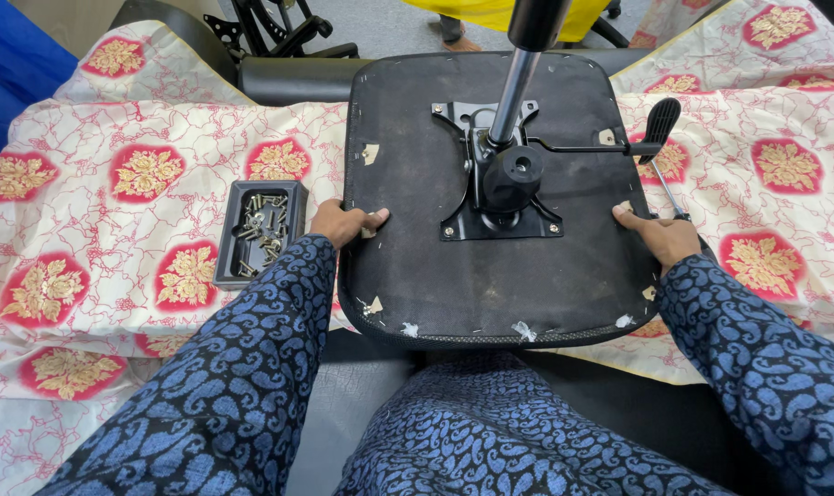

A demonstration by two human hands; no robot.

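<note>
The fingers (373, 218) of the left hand (342, 222) are curled over the left edge of the chair seat (417, 266), clamped on it. The fingers (630, 219) of the right hand (663, 237) grip the right edge the same way, thumb lying on top. Both arms wear dark sleeves with a blue swirly print.

The chair seat lies upside down in the middle of the frame, with its black underside facing up. It rests on a worktop covered with a cream cloth (132, 239) that has red and gold flowers. A black metal plate (500, 197) sits on the seat's middle, with screws showing at its corners. A shiny metal pole (513, 96) rises from the plate toward the top of the frame. A thin lever with a black handle (660, 119) sticks out to the upper right.

To the left of the seat, just beside the left hand, sits a small black tray (226, 241) full of screws (261, 230).

It looks like the person is holding the seat steady, or shifting it into a good spot, with the plate already on. The next move probably calls for a firm, even hold with both hands, so the heavy seat does not tip or slide off the cloth, and care that the tall pole does not swing over.
</note>
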